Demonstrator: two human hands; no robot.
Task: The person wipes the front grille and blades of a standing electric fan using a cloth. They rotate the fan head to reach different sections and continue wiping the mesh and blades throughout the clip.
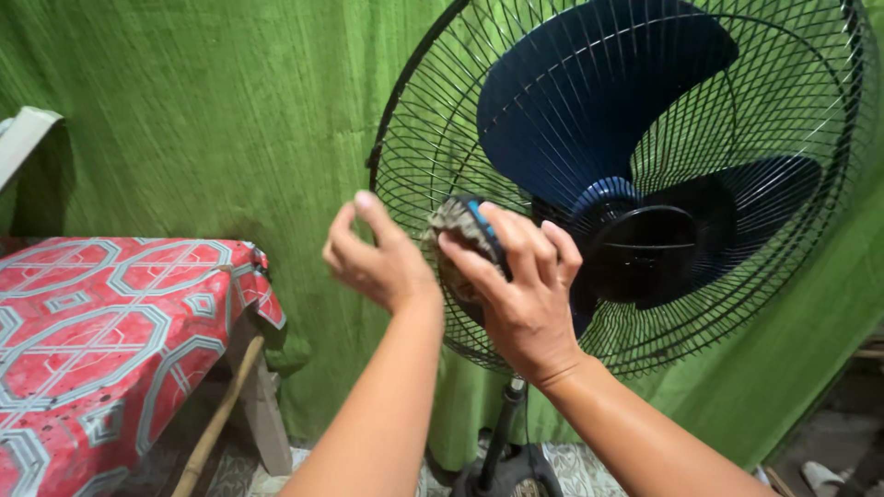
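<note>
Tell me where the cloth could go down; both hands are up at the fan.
The red tabletop at left shows bare, bordered by the green curtain. It is crowded at the fan grille, where the right hand presses the cloth beside the left hand.

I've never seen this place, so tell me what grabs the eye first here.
A big stand fan with dark blue blades behind a black wire grille fills the upper right. At its grille, the right hand presses a grey and blue rag, with the left hand loosely curled beside it. A table with a red patterned cloth sits lower left against a green wall.
</note>
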